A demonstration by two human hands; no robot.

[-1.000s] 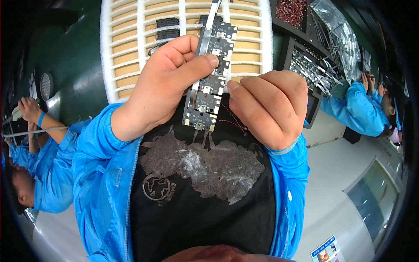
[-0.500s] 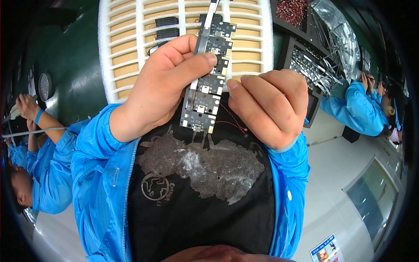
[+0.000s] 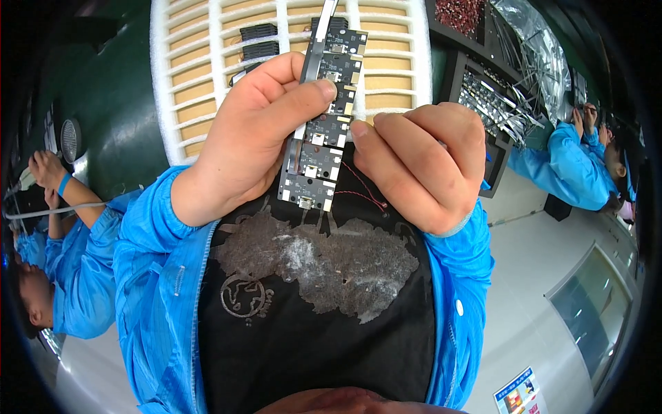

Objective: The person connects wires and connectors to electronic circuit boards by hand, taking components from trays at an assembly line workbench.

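My left hand (image 3: 241,134) grips a long strip of black circuit boards (image 3: 318,148), thumb on top and fingers behind. The strip stands nearly upright, its upper end tilted slightly right. Small silver connectors and pale gold pads show on the boards, and a metal rail (image 3: 323,31) runs up its left side. My right hand (image 3: 427,162) is closed beside the strip's right edge, thumb and index fingertip close together; what they hold, if anything, is hidden. Below those fingertips a thin red twisted wire (image 3: 365,188) hangs in front of my black shirt; where its upper end goes is unclear.
Behind my hands lies a white foam tray (image 3: 160,76) with tan slots, some holding black board stacks (image 3: 260,50). At right are a dark tray (image 3: 452,86) of metal strips, red small parts (image 3: 458,15) and clear plastic bags (image 3: 538,55). Co-workers in blue sit on both sides.
The circuit board strip and my left hand have shifted slightly left. My right hand has moved a little left and up with it, still closed at the strip's edge.
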